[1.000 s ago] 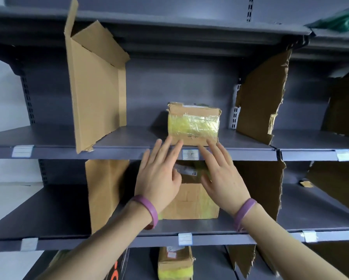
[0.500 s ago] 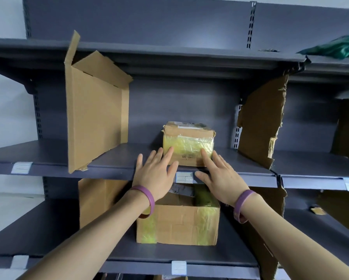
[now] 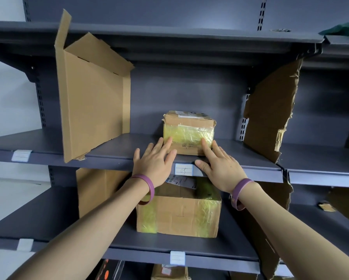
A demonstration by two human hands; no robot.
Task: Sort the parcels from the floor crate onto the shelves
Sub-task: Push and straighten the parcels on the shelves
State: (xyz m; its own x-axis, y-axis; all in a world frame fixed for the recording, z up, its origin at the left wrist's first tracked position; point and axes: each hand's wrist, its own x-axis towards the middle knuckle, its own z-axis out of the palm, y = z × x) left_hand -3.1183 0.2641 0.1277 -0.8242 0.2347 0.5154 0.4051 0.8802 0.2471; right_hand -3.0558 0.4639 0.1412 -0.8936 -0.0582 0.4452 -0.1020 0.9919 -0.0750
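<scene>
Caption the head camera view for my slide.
Left hand and right hand touch a small taped parcel with straight fingers on a grey shelf.

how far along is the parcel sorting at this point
Done: a large parcel sits on the lower shelf. In hand: a small parcel stands on the middle shelf, with the left hand and right hand touching its front. Left: nothing here shows how many parcels remain to be sorted.

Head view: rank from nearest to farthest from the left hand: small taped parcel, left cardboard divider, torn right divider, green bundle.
1. small taped parcel, touching the left hand fingertips.
2. left cardboard divider, just to the left on the same shelf.
3. torn right divider, across the bay.
4. green bundle, top shelf, far right.
</scene>
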